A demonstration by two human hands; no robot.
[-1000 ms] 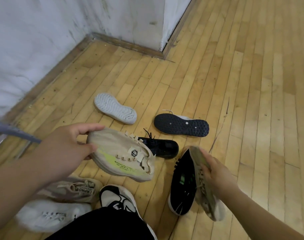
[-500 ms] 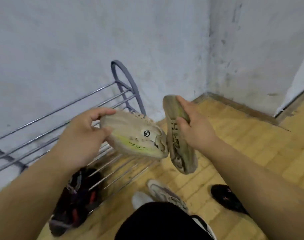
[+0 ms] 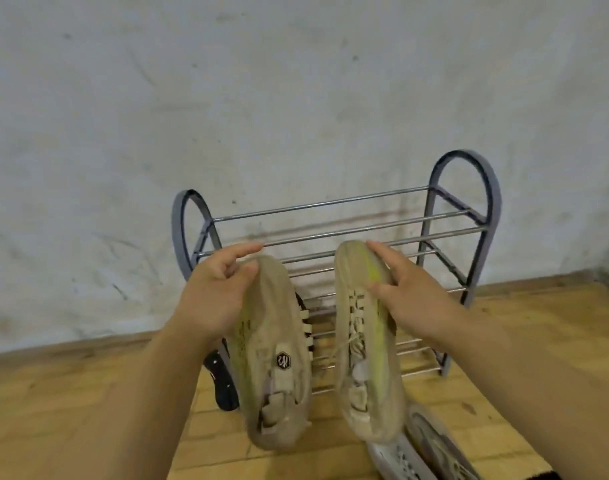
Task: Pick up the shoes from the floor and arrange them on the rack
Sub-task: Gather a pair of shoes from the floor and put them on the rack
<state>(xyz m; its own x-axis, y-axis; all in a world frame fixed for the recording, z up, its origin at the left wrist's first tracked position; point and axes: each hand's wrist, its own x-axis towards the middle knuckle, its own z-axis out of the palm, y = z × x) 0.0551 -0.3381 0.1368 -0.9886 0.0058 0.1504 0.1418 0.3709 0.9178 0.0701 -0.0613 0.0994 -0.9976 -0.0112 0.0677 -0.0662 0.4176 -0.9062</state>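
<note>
Beige sneakers (image 3: pixel 278 362) hang heel-down just in front of the metal shoe rack (image 3: pixel 434 232). The left hand (image 3: pixel 213 299) has fingers and thumb curled round the toe of one sneaker (image 3: pixel 275 323), and the right hand (image 3: pixel 410 292) grips the other sneaker (image 3: pixel 361 358) the same way. Likely best: turn both sole-down, parallel, each spanning at least two top-tier bars (image 3: pixel 330 202); room shows between the arched end frames (image 3: pixel 466 156), wall (image 3: pixel 296 81) close behind, black shoe (image 3: pixel 225 386) low left, grey shoes (image 3: pixel 434 441) on the floor (image 3: pixel 71 410) near right.
</note>
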